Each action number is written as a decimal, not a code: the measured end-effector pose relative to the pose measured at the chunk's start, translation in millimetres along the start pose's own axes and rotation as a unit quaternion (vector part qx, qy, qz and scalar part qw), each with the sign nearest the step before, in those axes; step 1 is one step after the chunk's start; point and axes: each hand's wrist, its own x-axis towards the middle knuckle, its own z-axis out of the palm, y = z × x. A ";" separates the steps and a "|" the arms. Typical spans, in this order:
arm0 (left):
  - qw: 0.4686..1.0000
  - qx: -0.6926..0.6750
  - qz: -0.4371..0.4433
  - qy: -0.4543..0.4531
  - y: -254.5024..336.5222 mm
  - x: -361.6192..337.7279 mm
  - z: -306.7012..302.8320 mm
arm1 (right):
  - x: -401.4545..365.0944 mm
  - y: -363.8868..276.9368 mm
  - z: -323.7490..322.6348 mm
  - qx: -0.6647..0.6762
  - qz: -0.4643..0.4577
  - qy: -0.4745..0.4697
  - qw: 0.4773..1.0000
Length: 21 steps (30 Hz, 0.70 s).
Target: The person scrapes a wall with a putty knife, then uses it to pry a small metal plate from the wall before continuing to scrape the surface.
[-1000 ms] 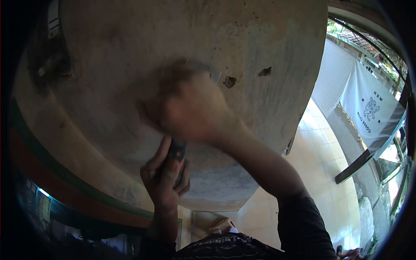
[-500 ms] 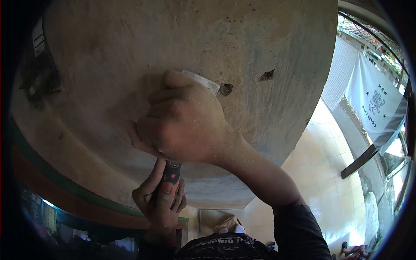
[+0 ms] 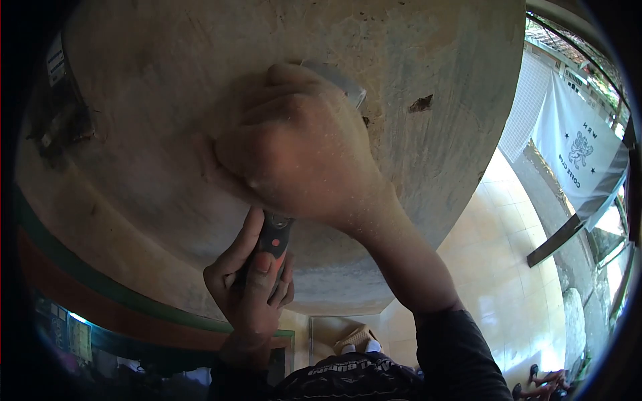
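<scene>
My left hand [image 3: 257,284] is wrapped round the black and red handle [image 3: 274,242] of a tool, below my right hand. The handle runs up and disappears behind my right hand [image 3: 304,150], which is closed over the tool's upper end and blurred by motion. Beyond the knuckles a pale, curved edge of the tool [image 3: 344,85] shows close against the rough plaster wall [image 3: 461,60]. The rest of the tool's head is hidden by my hand. Fine specks of dust hang around my right hand and wrist.
A dark chipped hole [image 3: 421,103] marks the wall to the right. A dark box-like fixture [image 3: 70,113] is at the left. Tiled floor [image 3: 501,247] lies below, and a white printed banner [image 3: 578,147] hangs at the right. A person's legs [image 3: 552,387] show at the lower right.
My right hand and the tool's pale edge have moved up and to the right across the wall. My left hand has followed upward, still round the handle.
</scene>
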 end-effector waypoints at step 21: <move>0.999 0.007 -0.006 0.045 -4.2 -11.2 -10.5 | 1.0 -15.3 -0.5 0.001 0.005 -0.096 0.995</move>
